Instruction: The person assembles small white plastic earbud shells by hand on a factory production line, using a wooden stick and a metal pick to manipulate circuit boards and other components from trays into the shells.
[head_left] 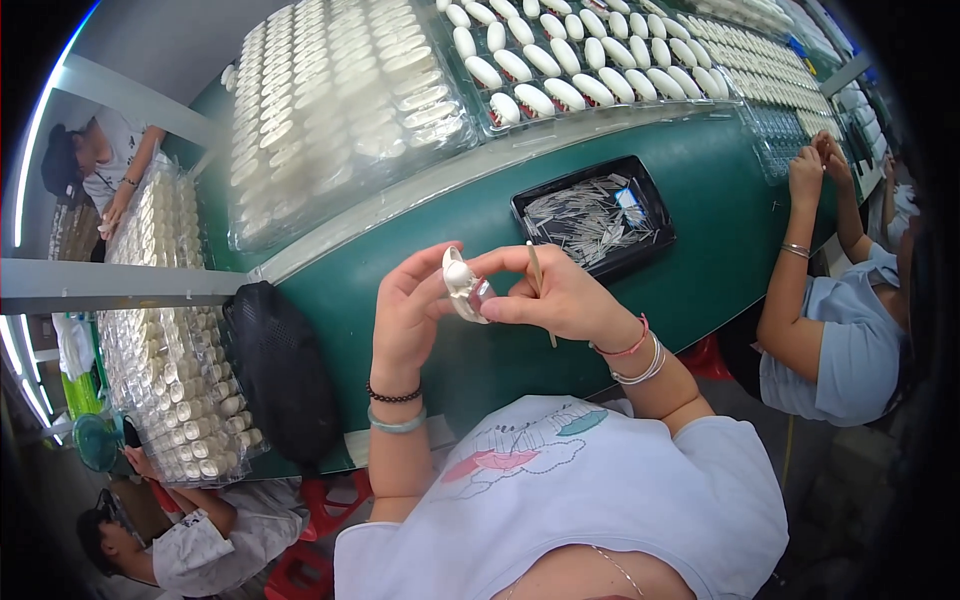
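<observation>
Over the green table, my left hand [405, 305] is closed round a small white plastic shell [457, 272], gripping its left side. The shell is tilted, with a rounded white part showing. My right hand [575, 298] pinches the shell's right side, where a small clear, reddish piece [482, 294] shows. Between the fingers of that hand also sits a thin, light-coloured stick [535, 262], pointing up. How the reddish piece joins the shell is partly hidden by my fingers.
Beyond my hands, a black tray [520, 205] holds many thin clear strips [590, 222]. Clear trays of white shells [330, 100] and rows of white oval parts [565, 95] stand at the back. A black bag [280, 370] lies left. Co-workers sit at both sides.
</observation>
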